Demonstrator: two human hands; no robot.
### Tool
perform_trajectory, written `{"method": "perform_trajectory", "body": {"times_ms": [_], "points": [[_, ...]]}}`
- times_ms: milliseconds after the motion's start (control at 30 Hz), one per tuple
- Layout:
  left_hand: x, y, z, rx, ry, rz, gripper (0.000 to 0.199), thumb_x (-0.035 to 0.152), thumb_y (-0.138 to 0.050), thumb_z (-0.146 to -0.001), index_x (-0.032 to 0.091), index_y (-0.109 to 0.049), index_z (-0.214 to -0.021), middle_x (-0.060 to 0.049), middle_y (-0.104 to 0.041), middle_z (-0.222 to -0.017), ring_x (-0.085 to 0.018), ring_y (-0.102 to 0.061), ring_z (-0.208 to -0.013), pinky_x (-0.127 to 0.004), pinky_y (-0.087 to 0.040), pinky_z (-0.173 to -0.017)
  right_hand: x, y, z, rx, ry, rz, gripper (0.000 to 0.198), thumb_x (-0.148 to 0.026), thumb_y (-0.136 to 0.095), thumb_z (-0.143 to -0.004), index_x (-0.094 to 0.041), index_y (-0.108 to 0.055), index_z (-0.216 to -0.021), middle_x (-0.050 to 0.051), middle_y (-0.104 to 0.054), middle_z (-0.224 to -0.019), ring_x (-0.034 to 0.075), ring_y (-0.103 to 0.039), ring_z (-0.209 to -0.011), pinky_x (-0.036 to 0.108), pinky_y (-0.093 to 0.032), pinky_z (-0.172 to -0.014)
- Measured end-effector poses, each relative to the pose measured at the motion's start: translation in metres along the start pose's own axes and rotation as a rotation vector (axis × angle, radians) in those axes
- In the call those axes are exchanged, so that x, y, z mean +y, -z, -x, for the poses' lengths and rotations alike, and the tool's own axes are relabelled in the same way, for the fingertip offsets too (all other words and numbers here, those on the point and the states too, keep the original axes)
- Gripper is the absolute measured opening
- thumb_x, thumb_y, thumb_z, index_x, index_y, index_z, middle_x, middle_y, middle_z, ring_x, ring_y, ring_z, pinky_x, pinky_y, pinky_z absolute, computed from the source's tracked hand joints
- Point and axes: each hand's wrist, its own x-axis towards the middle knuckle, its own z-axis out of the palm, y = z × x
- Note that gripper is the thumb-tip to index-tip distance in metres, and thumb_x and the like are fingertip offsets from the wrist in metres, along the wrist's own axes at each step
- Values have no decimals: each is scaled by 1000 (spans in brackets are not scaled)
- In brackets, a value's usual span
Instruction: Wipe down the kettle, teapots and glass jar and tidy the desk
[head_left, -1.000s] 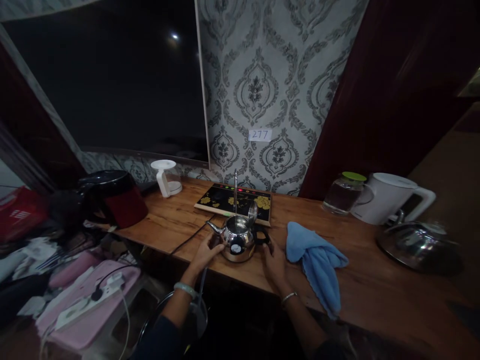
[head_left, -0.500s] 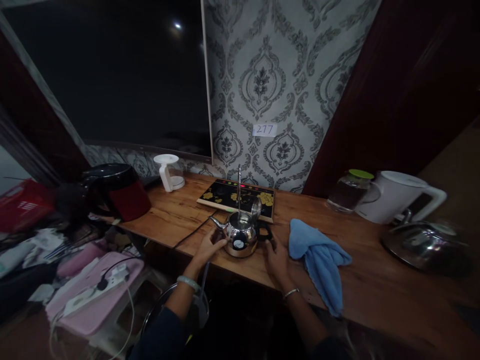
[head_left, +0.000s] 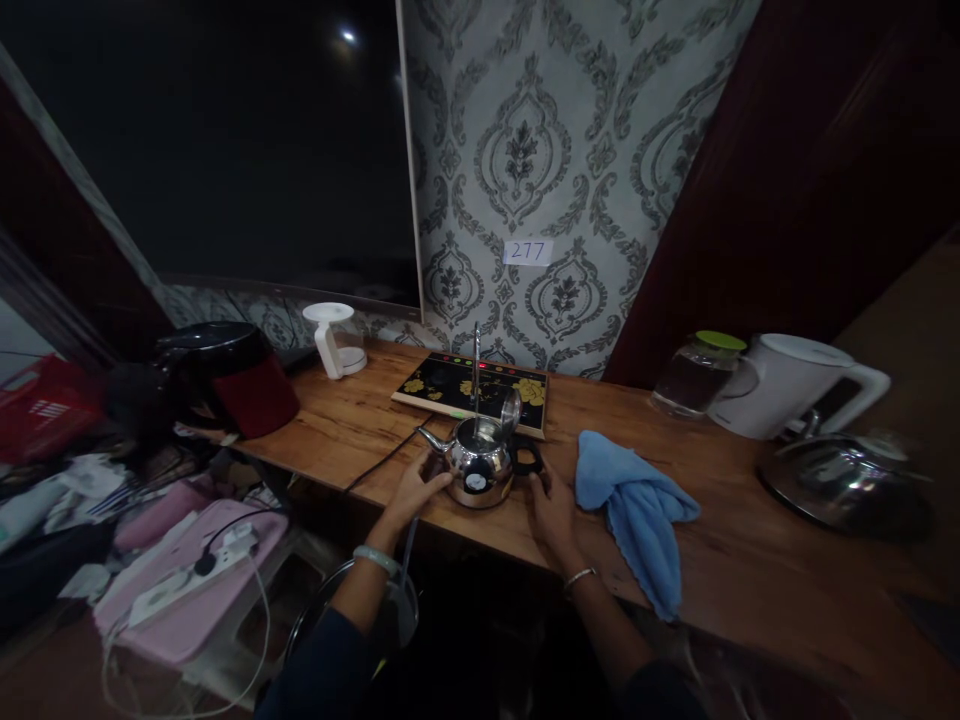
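A small shiny steel kettle (head_left: 484, 470) stands on the wooden table near its front edge, its lid (head_left: 511, 410) tipped up on the right. The thin curved tap (head_left: 477, 365) of the tea stove reaches over the kettle's mouth, and what looks like a stream of water falls inside. By the spout side rests my left hand (head_left: 411, 492), open, thumb and fingers apart, its thumb at the kettle's body. On the other side my right hand (head_left: 553, 505) is open beside the black handle (head_left: 528, 460), fingertips close to it; whether they touch is unclear.
Behind the kettle lies the black flowered tea stove (head_left: 499, 390). A blue cloth (head_left: 637, 505) is to the right, with a glass jug (head_left: 694, 375), a white pitcher (head_left: 776, 385) and another steel kettle (head_left: 840, 485) beyond. A red-black appliance (head_left: 251, 385) and white stand (head_left: 330, 345) are left.
The view has tilted slightly, so everything sits a little higher in the picture. Both hands stay beside the kettle in the same pose.
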Motion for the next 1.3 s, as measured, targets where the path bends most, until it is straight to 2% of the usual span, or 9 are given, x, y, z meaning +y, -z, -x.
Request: {"method": "perform_trajectory", "body": {"times_ms": [600,800,1100,1300], "points": [[3,0,2,25,38,-7,65,53,-90,-62,18,-71,-113,-11,-75,-109,-31,-68,-110,-47,-47,-108,0,0,-1,-5,12,-7,49,-39,-50,-91,-16,-68,-131,13,-75,-125,29,-69,-112,47,-53,-101],[4,-1,0,27,21,-24,66,51,-89,-63,18,-70,-118,-11,-74,-114,-32,-67,-114,-48,-47,-110,-2,-1,-1,-1,1,-19,52,-41,-49,-90,-13,-68,-129,16,-74,-125,30,-70,-113,48,-53,-101],[3,0,1,15,15,-26,72,54,-89,-64,18,-68,-122,-12,-74,-119,-32,-66,-118,-49,-45,-112,0,0,-1,-9,6,-21,51,-42,-49,-92,-15,-67,-131,15,-73,-129,29,-68,-117,48,-51,-104],[3,0,1,-4,0,-25,65,52,-88,-65,18,-70,-117,-11,-75,-113,-30,-68,-112,-47,-47,-109,7,-2,-2,5,6,-11,51,-44,-51,-91,-15,-69,-129,16,-75,-124,30,-70,-111,47,-52,-101]]}}
